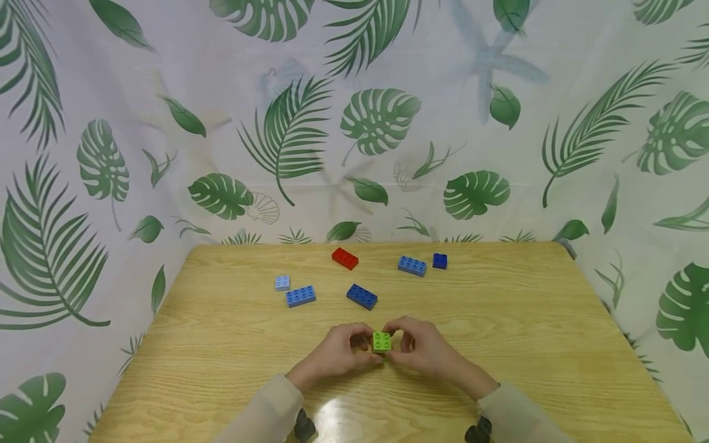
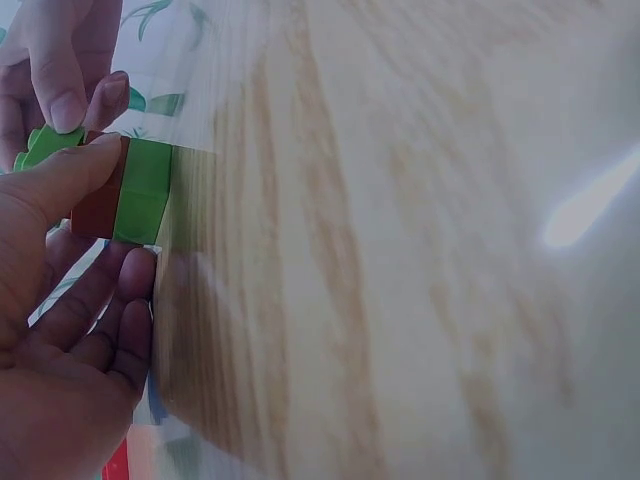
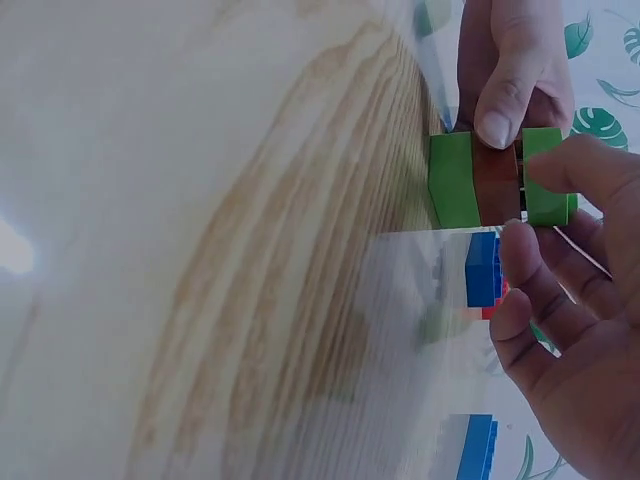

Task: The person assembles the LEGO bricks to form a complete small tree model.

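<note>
A small stack of toy building bricks stands on the table between both hands. Its bottom is a green brick (image 2: 145,190), with a brown brick (image 3: 497,190) above it. A bright green brick (image 1: 381,341) with studs tops the stack; in the right wrist view a thin gap with studs shows between it and the brown one. From the left, my left hand (image 1: 339,352) pinches the brown brick, thumb on its near side. My right hand (image 1: 425,349) pinches the top green brick between thumb and fingers.
Beyond the hands lie a dark blue brick (image 1: 362,296), a red brick (image 1: 345,258), a blue brick (image 1: 301,296) beside a small light blue brick (image 1: 282,283), and another blue brick (image 1: 412,266) near a small dark blue brick (image 1: 440,261). A leaf-patterned cloth (image 1: 410,209) hangs behind the wooden table (image 1: 526,320).
</note>
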The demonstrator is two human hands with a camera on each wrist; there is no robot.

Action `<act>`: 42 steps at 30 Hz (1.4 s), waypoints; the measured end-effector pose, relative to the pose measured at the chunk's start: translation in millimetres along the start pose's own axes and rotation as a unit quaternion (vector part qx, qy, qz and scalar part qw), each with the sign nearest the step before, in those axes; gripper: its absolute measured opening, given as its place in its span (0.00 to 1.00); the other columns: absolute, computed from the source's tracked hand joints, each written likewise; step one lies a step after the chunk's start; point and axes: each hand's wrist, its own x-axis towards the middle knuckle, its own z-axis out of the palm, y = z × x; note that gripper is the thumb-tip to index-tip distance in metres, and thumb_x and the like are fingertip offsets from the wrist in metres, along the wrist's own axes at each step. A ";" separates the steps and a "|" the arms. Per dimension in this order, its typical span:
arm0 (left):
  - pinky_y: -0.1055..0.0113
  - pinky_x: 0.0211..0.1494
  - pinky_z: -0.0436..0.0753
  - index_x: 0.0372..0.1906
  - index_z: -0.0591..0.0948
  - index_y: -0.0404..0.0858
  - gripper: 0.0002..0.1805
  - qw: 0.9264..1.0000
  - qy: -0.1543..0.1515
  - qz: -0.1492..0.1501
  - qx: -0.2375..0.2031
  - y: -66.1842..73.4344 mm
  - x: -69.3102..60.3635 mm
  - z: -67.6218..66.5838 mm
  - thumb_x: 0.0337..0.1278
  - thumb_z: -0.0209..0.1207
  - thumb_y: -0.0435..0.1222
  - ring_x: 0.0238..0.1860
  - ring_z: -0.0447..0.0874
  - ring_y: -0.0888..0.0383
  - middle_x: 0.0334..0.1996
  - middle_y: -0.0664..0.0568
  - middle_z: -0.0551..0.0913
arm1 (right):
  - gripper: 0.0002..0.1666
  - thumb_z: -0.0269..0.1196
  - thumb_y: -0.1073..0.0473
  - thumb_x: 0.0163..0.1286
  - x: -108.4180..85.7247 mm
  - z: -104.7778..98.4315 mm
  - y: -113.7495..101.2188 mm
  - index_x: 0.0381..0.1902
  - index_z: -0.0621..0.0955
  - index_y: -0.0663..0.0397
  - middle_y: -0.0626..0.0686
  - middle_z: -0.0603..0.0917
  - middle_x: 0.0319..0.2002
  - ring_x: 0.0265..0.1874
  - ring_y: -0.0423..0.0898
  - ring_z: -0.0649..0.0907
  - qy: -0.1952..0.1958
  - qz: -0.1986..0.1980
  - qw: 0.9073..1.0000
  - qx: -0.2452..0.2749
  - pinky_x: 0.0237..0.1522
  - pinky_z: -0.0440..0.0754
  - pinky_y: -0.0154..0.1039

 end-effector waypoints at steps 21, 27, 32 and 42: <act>0.72 0.49 0.82 0.54 0.87 0.48 0.18 1.000 0.001 0.006 -0.003 -0.9 -0.5 1.0 0.59 0.76 0.41 0.43 0.83 0.63 0.45 0.59 0.88 | 0.19 0.73 0.66 0.63 7.9 3.1 -1.8 0.52 0.86 0.52 0.50 0.86 0.44 0.23 0.29 0.71 -0.009 -0.041 0.998 -0.046 0.26 0.75 0.30; 0.71 0.50 0.82 0.53 0.87 0.47 0.18 1.000 0.004 0.010 -0.001 2.3 -1.0 -1.5 0.59 0.76 0.40 0.45 0.84 0.59 0.45 0.59 0.88 | 0.18 0.74 0.65 0.63 9.0 3.7 -3.4 0.52 0.86 0.51 0.50 0.87 0.44 0.23 0.29 0.71 -0.008 -0.043 0.997 -0.060 0.26 0.76 0.29; 0.71 0.49 0.81 0.54 0.87 0.47 0.18 1.000 0.004 0.012 0.003 3.7 -0.6 -2.8 0.59 0.76 0.40 0.45 0.84 0.58 0.44 0.59 0.88 | 0.19 0.74 0.65 0.64 8.6 5.3 -0.6 0.52 0.85 0.50 0.51 0.86 0.45 0.24 0.29 0.72 0.001 -0.052 0.997 -0.055 0.26 0.77 0.29; 0.71 0.48 0.81 0.52 0.87 0.48 0.17 1.000 0.005 0.013 0.006 1.4 -0.5 0.4 0.59 0.76 0.40 0.44 0.83 0.59 0.44 0.59 0.87 | 0.22 0.73 0.67 0.63 3.3 10.5 0.3 0.54 0.85 0.50 0.49 0.86 0.45 0.23 0.30 0.74 0.017 -0.041 0.999 -0.027 0.26 0.77 0.30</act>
